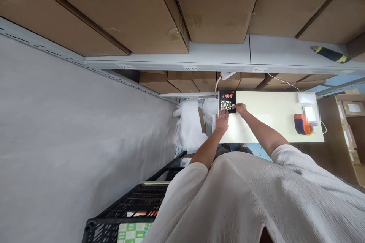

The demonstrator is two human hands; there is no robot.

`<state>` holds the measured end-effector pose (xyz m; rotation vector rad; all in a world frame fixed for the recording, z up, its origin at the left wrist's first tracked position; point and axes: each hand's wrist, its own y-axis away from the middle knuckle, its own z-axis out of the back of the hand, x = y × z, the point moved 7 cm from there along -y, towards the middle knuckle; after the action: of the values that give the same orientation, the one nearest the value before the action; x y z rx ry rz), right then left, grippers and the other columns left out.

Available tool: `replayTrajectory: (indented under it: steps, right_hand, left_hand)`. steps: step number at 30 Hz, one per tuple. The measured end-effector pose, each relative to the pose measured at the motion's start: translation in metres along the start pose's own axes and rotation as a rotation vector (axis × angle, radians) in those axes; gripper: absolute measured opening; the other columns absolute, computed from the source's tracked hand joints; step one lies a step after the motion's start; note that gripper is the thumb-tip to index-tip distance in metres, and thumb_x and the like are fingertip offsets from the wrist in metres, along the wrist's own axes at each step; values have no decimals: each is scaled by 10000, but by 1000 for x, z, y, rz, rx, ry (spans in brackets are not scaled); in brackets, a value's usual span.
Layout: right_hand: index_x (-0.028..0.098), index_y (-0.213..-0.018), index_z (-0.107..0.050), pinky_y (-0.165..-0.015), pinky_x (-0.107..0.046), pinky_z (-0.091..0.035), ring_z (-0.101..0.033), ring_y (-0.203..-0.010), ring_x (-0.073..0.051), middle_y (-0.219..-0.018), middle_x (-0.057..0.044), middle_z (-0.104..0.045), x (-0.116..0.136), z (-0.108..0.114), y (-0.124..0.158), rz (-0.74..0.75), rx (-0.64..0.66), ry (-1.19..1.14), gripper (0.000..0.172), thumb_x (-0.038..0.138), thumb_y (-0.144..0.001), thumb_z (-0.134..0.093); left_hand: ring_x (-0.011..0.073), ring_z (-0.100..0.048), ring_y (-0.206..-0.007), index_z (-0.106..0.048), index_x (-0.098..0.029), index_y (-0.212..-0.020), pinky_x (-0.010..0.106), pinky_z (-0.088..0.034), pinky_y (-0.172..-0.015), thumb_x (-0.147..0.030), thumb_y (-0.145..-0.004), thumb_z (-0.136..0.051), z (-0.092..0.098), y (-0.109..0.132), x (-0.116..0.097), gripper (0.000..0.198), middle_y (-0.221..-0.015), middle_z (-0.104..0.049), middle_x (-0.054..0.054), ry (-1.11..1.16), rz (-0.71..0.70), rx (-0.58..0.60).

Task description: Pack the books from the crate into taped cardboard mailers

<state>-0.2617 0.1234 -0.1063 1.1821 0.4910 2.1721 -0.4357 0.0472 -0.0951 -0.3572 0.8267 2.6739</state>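
Remotely, I watch a person's left hand (221,120) and right hand (240,108) meet at a black paperback book (227,101) with red title characters, which lies at the far left end of a pale yellow table (270,115), just right of centre in the frame. The left hand is open, its fingers spread across the book's lower edge. The right hand's fingertips (235,106) touch the lower right corner, though I cannot tell whether they grip it. White plastic packing film (189,125) bunches beside the table. At right, an orange tape dispenser (302,124) sits on the tabletop near a white pad (307,98). Cardboard cartons (216,3) fill the metal shelf (199,57) across the top of the frame, where a yellow-and-black utility knife (330,54) lies at upper right. A black plastic crate (128,205) stands at lower left.
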Motion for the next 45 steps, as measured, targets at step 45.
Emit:
replayTrajectory:
  steps: [45]
  right_hand:
    - [263,-1065,-829,-957,-368,-583,-755,-1058,-277,-1069,-69,-837,-220,119,94,22,-22,-9,272,291,-846,-669]
  left_hand:
    - [343,-456,-1593,-332,-233,-1745,463,-411,-1305,-236,-982,-601,-83,59,-143,809,-1753,-416,175,244,115,-44]
